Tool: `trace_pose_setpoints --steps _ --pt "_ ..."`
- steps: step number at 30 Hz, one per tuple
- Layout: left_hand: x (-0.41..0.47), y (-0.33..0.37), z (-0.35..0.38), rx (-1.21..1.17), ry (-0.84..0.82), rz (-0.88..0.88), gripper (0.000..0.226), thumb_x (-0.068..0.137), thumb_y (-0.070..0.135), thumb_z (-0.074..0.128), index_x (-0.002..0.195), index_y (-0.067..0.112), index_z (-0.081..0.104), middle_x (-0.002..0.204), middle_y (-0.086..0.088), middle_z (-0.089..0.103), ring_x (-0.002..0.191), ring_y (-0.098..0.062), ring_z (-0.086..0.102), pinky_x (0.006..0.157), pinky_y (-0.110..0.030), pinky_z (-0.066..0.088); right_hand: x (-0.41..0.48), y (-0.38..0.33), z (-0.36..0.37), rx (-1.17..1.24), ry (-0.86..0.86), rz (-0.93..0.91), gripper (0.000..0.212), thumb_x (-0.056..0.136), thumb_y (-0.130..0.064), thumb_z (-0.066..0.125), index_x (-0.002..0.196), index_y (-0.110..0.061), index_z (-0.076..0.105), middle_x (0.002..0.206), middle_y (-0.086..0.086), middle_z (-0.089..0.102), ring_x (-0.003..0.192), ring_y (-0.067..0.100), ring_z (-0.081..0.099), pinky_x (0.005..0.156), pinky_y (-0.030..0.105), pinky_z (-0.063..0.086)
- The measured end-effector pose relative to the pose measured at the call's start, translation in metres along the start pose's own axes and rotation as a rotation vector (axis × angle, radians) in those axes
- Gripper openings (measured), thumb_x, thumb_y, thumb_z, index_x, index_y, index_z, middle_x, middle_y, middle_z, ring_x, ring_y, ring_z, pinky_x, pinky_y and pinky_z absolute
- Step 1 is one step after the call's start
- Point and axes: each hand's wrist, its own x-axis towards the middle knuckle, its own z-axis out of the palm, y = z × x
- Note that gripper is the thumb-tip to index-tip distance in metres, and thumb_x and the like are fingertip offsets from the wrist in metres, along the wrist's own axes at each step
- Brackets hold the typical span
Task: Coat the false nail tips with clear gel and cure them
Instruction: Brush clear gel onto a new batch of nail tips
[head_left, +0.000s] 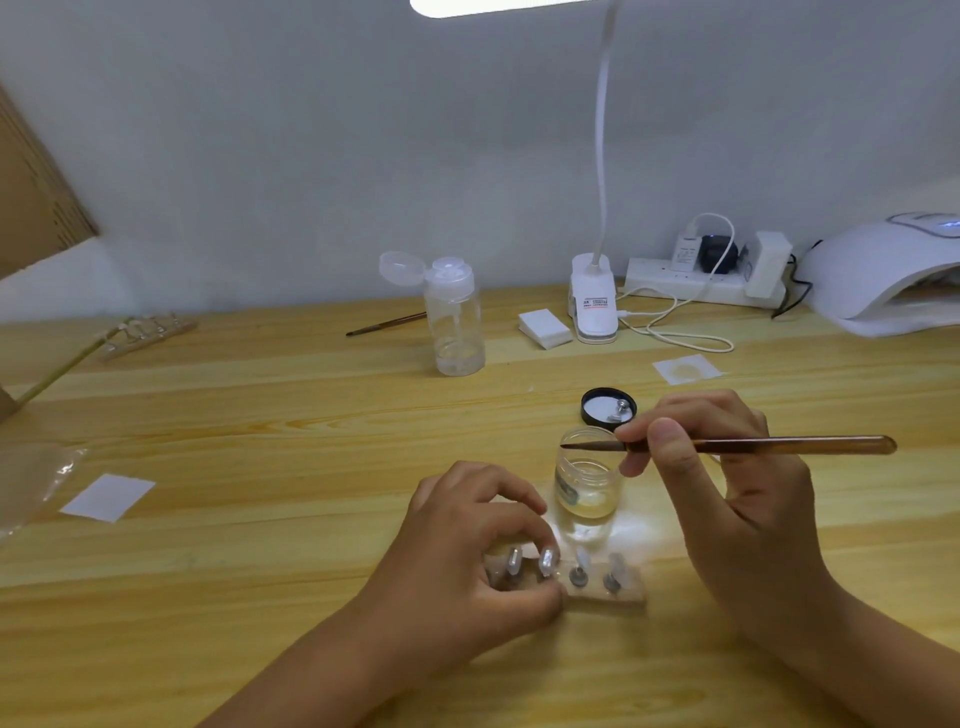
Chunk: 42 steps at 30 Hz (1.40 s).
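A clear holder strip (621, 592) lies near the table's front, with several false nail tips (579, 566) standing on small pegs. My left hand (467, 561) grips the strip's left end, thumb in front and fingers curled over the back. Just behind it stands an open jar of clear gel (587, 483). My right hand (727, 483) pinches a brown brush (769, 446) held level, its pointed tip over the jar's mouth. The jar's black lid (608, 407) lies upside down farther back. The white curing lamp (883, 280) sits at the far right.
A clear pump bottle (454, 317) with its cap flipped open stands mid-table, a second brush (387, 325) behind it. A stack of white wipes (544, 328), a clip desk lamp (595, 306), a power strip (701, 283) with cables, and paper squares (108, 498) lie around. Another nail strip (148, 332) is far left.
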Motion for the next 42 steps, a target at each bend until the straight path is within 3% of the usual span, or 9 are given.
trace_pose_setpoints --steps 4,11,17,21,29,34,38,42 --pt "-0.004 -0.004 -0.009 0.058 0.006 -0.035 0.028 0.063 0.059 0.06 0.084 0.04 0.067 0.113 0.03 0.049 0.123 0.003 0.039 0.1 -0.01 0.016 0.004 0.0 -0.004 -0.007 0.021 0.02 0.023 0.095 -0.035 0.048 0.082 -0.03 0.067 0.084 -0.008 0.067 0.098 0.022 0.062 0.089 0.03 0.04" --pt "-0.006 0.004 -0.005 0.065 0.048 -0.038 0.029 0.062 0.062 0.062 0.086 0.046 0.064 0.114 0.032 0.046 0.126 0.001 0.035 0.1 -0.01 0.014 0.013 0.002 -0.007 -0.001 0.011 0.07 0.025 0.095 -0.038 0.05 0.082 -0.029 0.069 0.081 -0.014 0.067 0.098 0.013 0.061 0.088 0.018 0.04" --pt "-0.004 0.009 -0.001 0.043 0.128 0.007 0.016 0.068 0.053 0.069 0.077 0.04 0.07 0.114 0.03 0.049 0.13 0.004 0.032 0.109 -0.017 0.007 0.013 0.004 -0.003 -0.044 -0.029 0.076 0.026 0.097 -0.041 0.048 0.084 -0.029 0.067 0.087 -0.018 0.065 0.104 0.018 0.06 0.092 0.047 0.044" --pt "-0.004 0.01 0.0 0.023 0.145 0.001 0.01 0.069 0.049 0.069 0.074 0.041 0.072 0.112 0.03 0.051 0.13 0.01 0.029 0.115 -0.024 0.0 0.012 0.005 -0.002 -0.057 -0.044 0.055 0.024 0.097 -0.041 0.048 0.085 -0.032 0.066 0.092 -0.023 0.064 0.102 0.019 0.061 0.09 0.053 0.044" --pt "-0.004 0.011 -0.001 0.013 0.149 0.017 0.009 0.071 0.048 0.069 0.073 0.04 0.072 0.108 0.028 0.052 0.129 0.008 0.034 0.119 -0.04 0.004 0.011 0.007 -0.002 -0.093 -0.069 0.042 0.023 0.096 -0.041 0.046 0.087 -0.031 0.065 0.084 -0.021 0.064 0.098 0.014 0.059 0.086 0.044 0.043" --pt "-0.005 0.013 -0.001 0.157 0.174 0.145 0.016 0.079 0.046 0.061 0.074 0.036 0.072 0.1 0.021 0.056 0.121 -0.003 0.048 0.119 -0.053 0.014 0.009 0.009 -0.001 -0.186 -0.165 0.107 0.022 0.094 -0.045 0.042 0.085 -0.036 0.06 0.083 -0.021 0.06 0.099 0.015 0.052 0.088 0.019 0.034" --pt "-0.005 0.014 -0.001 0.166 0.187 0.188 0.015 0.081 0.042 0.061 0.076 0.035 0.072 0.093 0.019 0.06 0.112 -0.005 0.055 0.115 -0.058 0.022 0.008 0.009 0.001 -0.23 -0.208 0.076 0.023 0.094 -0.044 0.04 0.085 -0.032 0.058 0.098 -0.019 0.058 0.096 0.003 0.049 0.085 0.024 0.035" --pt "-0.006 0.014 0.0 0.113 0.219 0.222 0.007 0.08 0.034 0.069 0.077 0.027 0.071 0.085 0.019 0.07 0.102 0.002 0.063 0.115 -0.057 0.024 0.008 0.009 0.002 -0.241 -0.217 0.049 0.022 0.095 -0.039 0.041 0.084 -0.028 0.057 0.098 -0.016 0.056 0.094 -0.001 0.047 0.087 0.026 0.035"
